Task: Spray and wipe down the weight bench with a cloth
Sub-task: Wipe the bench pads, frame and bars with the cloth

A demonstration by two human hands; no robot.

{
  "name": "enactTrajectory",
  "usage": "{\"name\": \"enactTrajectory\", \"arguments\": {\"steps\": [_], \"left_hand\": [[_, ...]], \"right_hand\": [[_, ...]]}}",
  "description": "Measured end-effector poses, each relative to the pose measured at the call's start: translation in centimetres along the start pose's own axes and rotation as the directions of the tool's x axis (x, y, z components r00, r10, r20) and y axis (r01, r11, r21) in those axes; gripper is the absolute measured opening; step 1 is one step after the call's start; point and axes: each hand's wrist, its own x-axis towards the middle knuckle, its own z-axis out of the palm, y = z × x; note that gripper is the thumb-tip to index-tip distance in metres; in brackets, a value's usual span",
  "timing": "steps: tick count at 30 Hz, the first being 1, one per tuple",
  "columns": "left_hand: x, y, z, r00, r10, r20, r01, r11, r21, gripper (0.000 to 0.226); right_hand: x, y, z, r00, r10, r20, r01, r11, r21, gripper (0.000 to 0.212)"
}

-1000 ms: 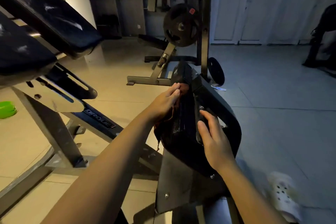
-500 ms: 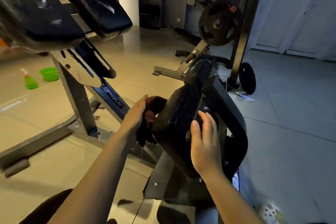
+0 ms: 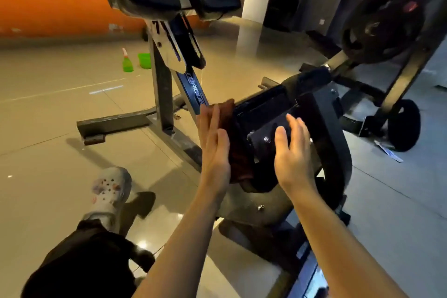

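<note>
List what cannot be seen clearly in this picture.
- Cloth: head view, mostly hidden behind the left hand.
- Black pad: its wiped side faces away.
- Green spray bottle: too small to read.
- Weight plate: blurred, cut by the top edge.
- Right hand: contact with pad unclear.

Dim, warm at left, bluish at right; floor glare, motion blur, wide-angle bending.

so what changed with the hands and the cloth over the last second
The left hand slid the cloth from the far top of the pad down its left side and now presses it flat with straight fingers. The right hand stayed on the pad's right side, fingers now lifted.
</note>
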Motion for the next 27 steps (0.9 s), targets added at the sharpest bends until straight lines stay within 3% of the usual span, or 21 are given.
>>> {"name": "enactTrajectory", "arguments": {"steps": [4,6,9,12,19,24,27], "left_hand": [[-1.7,-1.2,2.2,0.983,0.110,-0.145,-0.084,0.981,0.175,0.042],[-3.6,-2.3,2.5,0.981,0.128,-0.144,-0.097,0.974,0.206,0.042],[-7.2,-4.9,3.2,0.984,0.144,-0.106,-0.109,0.951,0.288,0.046],[-8.9,-7.1,3.6,0.984,0.143,-0.104,-0.099,0.933,0.346,0.054],[-8.7,-7.7,5.3,0.959,0.216,-0.185,-0.150,0.937,0.316,0.055],[-5.0,-6.0,5.0,0.939,0.248,-0.237,-0.179,0.944,0.279,0.067],[-1.8,-3.9,4.7,0.911,0.315,-0.267,-0.236,0.928,0.288,0.061]], "right_hand": [[2.7,-0.8,-1.4,0.978,-0.173,0.118,0.189,0.972,-0.139,0.050],[3.8,-0.7,-0.5,0.946,-0.263,0.190,0.303,0.926,-0.224,0.050],[4.1,0.3,1.8,0.908,-0.373,0.189,0.406,0.895,-0.185,0.052],[4.0,1.4,2.9,0.907,-0.412,0.086,0.420,0.900,-0.119,0.058],[4.1,1.9,3.2,0.906,-0.421,0.032,0.422,0.900,-0.106,0.053],[4.3,1.9,3.3,0.901,-0.433,0.020,0.432,0.894,-0.122,0.052],[4.4,2.1,3.3,0.895,-0.446,0.013,0.444,0.886,-0.131,0.052]]}}
